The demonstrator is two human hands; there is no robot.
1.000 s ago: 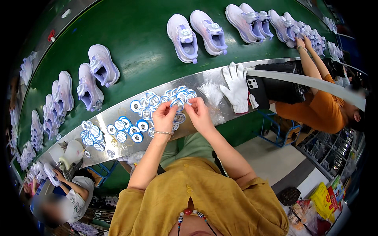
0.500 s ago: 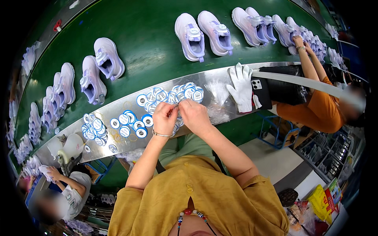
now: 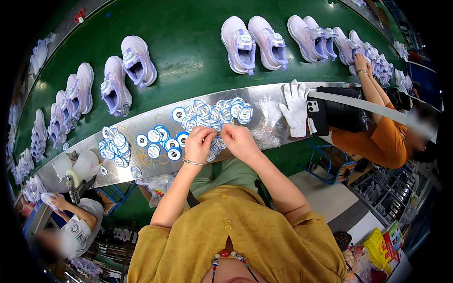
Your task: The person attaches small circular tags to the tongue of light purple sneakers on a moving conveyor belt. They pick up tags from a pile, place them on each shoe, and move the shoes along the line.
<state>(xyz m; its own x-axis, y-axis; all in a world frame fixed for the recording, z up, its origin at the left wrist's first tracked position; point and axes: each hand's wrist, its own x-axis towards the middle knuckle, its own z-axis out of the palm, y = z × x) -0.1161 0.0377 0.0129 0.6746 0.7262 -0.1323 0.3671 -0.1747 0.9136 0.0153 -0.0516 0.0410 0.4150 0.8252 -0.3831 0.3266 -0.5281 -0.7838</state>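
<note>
1. Head view: my left hand (image 3: 199, 144) and right hand (image 3: 239, 140) meet fingertip to fingertip, pinching one round blue-and-white tag (image 3: 214, 126) between them.
2. More tags (image 3: 155, 141) lie scattered on the metal ledge (image 3: 141, 123) left of my hands.
3. White gloves (image 3: 295, 107) lie right of my right hand.

Ledge (image 3: 141, 123): bare sheet metal, brushed, semi-glossy, pale reflections along its length.
Belt (image 3: 188, 56): green, smooth, rubbery or plastic look, soft sheen with light glare patches.
Tags (image 3: 155, 137): round, paper or card, white faces with blue rims, slightly glossy.
Shoes (image 3: 252, 42): lilac and white, matt fabric-like uppers, smooth shinier plastic-looking dial on top.
Gloves (image 3: 295, 106): white knit cloth, matt.
Bags (image 3: 269, 123): thin clear plastic film, crinkled, glinting.
Bracelet (image 3: 192, 162): thin metal, shiny.
Shirt (image 3: 236, 236): mustard woven cloth, matt, slightly textured.
Beads (image 3: 226, 256): glossy, red and white; material unclear.
</note>
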